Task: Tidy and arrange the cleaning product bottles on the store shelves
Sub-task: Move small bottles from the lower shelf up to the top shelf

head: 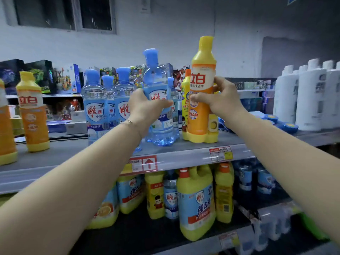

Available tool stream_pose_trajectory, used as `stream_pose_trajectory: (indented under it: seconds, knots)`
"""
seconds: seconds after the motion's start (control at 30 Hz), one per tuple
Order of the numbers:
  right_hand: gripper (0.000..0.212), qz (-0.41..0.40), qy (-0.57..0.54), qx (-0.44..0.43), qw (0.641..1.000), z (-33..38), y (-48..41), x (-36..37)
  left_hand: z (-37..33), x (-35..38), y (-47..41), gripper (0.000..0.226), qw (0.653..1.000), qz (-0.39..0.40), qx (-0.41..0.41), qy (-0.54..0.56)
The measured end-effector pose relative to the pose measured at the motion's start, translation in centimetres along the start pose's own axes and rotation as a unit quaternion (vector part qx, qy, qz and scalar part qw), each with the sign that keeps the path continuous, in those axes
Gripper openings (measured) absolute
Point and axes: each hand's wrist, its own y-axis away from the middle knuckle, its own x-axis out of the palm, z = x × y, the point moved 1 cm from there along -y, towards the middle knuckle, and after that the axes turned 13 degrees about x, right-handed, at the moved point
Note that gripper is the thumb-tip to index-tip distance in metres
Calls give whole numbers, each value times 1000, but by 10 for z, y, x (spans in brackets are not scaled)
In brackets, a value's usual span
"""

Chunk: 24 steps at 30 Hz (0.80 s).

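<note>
Left hand [147, 105] grips blue bottle [158, 85], right hand [223, 99] yellow bottle [201, 85].

A shop, plainly: tiered metal shelves [184, 159] stocked with rows of identical detergent bottles [95, 105], printed price tags [220, 153] clipped along the shelf edge, more jugs [196, 201] below, boxed toys [67, 79] on racks behind

Dim, bluish, soft; wide-angle edge distortion.

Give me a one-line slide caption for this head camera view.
Left hand grips a clear blue bottle, right hand an orange bottle, both on the top shelf.
</note>
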Motion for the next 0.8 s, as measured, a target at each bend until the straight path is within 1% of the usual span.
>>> stream_pose_trajectory:
  seconds: [0.07, 0.1, 0.2, 0.27, 0.43, 0.57, 0.67, 0.73, 0.8]
  knots:
    - [42, 6, 9, 1, 1000, -8, -9, 1, 12, 6, -3, 72, 1000, -10, -7, -22]
    - [42, 12, 10, 4, 1000, -13, -12, 2, 17, 9, -5, 75, 999, -9, -11, -32]
    - [40, 23, 5, 12, 1000, -23, -19, 5, 16, 12, -5, 62, 998, -8, -13, -57]
    - [39, 25, 1, 10, 1000, -27, -21, 7, 17, 12, -7, 58, 997, -11, -11, -77]
    - [38, 33, 5, -3, 999, -28, -24, 12, 24, 13, -8, 59, 992, 22, 4, -126]
    - [39, 41, 15, -22, 999, -25, -23, 18, 22, 10, -4, 72, 983, 59, 9, -171]
    - [41, 43, 23, -35, 998, -20, -20, 23, 19, 7, -1, 71, 978, 67, 12, -197]
    - [38, 54, 17, -45, 997, -15, -16, 26, 18, 5, 3, 68, 978, 67, 8, -197]
    - [36, 62, 5, -54, 997, -11, -11, 27, 16, 1, 9, 62, 980, 58, 23, -189]
